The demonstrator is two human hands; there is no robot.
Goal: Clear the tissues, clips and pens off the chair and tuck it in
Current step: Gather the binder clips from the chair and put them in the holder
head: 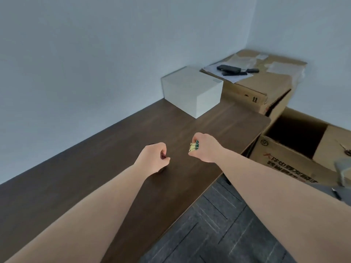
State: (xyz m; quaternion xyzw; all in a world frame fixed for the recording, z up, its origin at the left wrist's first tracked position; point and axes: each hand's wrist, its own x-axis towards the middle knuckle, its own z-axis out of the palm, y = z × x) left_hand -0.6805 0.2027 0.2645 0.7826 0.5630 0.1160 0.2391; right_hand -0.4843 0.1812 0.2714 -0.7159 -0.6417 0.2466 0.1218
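Both my hands reach out over the dark wooden desk [117,149]. My left hand [153,158] is closed around a small dark red clip [163,156], low over the desk top. My right hand [205,147] pinches a green binder clip [194,147] with gold-coloured handles, a little above the desk. At the far right edge a grey chair seat [341,188] shows, with a dark pen [336,193] lying on it. The rest of the chair lies outside the frame.
A white box [191,90] stands at the desk's back against the wall. A closed cardboard box [266,86] with black devices and papers on top sits behind it. An open cardboard box [284,152] stands right of the desk. Grey carpet [218,224] covers the floor.
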